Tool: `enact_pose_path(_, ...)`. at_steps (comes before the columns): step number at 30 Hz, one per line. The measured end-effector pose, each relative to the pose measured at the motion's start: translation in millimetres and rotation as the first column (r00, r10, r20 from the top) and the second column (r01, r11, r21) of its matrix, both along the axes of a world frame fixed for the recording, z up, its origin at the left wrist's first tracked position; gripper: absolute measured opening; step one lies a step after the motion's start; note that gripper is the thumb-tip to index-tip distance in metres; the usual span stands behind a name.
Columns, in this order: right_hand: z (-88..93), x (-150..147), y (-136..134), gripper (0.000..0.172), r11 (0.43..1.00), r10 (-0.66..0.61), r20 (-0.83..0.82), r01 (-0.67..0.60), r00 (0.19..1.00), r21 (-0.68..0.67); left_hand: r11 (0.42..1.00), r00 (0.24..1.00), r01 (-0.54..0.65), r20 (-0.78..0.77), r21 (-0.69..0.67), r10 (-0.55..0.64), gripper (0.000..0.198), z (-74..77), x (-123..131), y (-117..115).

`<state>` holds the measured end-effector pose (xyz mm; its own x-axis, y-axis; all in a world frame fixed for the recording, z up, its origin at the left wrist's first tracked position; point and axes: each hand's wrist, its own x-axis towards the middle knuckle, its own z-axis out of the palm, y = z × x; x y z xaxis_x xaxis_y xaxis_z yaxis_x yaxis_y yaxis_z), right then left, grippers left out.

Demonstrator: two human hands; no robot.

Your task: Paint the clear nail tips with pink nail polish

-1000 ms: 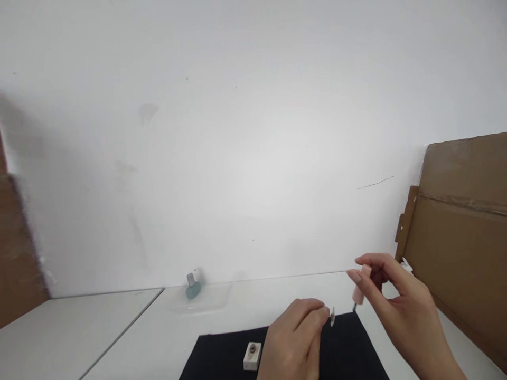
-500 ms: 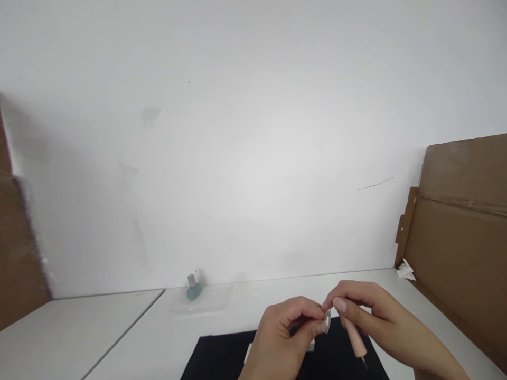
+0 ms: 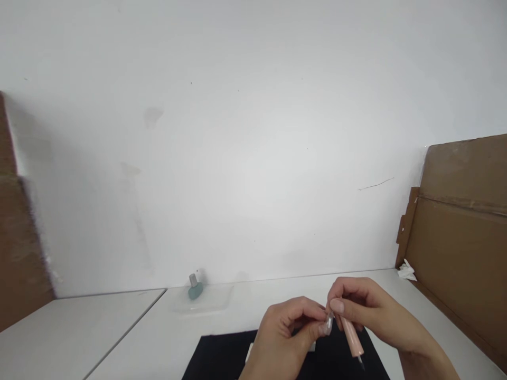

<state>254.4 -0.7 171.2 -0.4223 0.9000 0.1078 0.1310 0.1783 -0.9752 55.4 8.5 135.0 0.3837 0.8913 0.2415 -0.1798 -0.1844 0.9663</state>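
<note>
Between its thumb and forefinger, my left hand (image 3: 283,335) pinches a small clear, shiny piece (image 3: 328,324), too small to name surely. My right hand (image 3: 366,311) is just to the right, closed around a slim pink tool (image 3: 351,338) with a thin dark tip pointing downward. The right fingertips come up close to the clear piece; I cannot tell if they touch it. Beneath both hands lies a black mat (image 3: 222,351). A white object (image 3: 249,350) on it is mostly hidden behind my left hand.
A clear shallow tray (image 3: 217,303) sits by the wall with a teal bottle with a grey cap (image 3: 195,290) on it. Crumpled white tissue (image 3: 406,271) lies in the right corner. Brown cardboard (image 3: 459,232) stands along the right side, and more brown board (image 3: 24,253) at the left.
My right hand has shifted slightly, and the pink tool's tip has swung a little to the left. The clear piece has tilted slightly in my left hand.
</note>
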Motion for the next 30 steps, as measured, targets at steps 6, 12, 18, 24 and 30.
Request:
enact_pose_path(6, -4.3, 2, 6, 0.043, 0.998, 0.030, -0.055, -0.033, 0.998, -0.045, 1.000, 1.000, 0.012, 0.000, -0.028, -0.012, 0.011, 1.6, 1, -1)
enact_pose_path(12, -7.4, 4, 9, 0.043, 0.999, 0.034, -0.029, -0.035, 0.999, -0.019, 0.999, 1.000, -0.001, -0.005, -0.032, 0.001, 0.010, 2.8, 1, -2)
enact_pose_path(18, -2.3, 3, 7, 0.042, 1.000, -0.002, -0.009, 0.002, 1.000, -0.005, 0.996, 0.997, -0.073, -0.018, -0.042, 0.073, 0.003, 9.9, 1, -2)
enact_pose_path(24, -0.7, 26, 11, 0.047, 0.861, -0.470, 0.038, 0.449, 0.882, 0.239, 0.986, 0.985, -0.157, -0.083, -0.061, 0.152, 0.010, 10.6, 0, -2)
enact_pose_path(30, -25.9, 102, 45, 0.037, 0.502, -0.862, 0.159, 0.770, 0.481, 0.395, 0.991, 0.982, -0.124, -0.151, -0.052, 0.115, 0.007, -10.6, 2, -2)
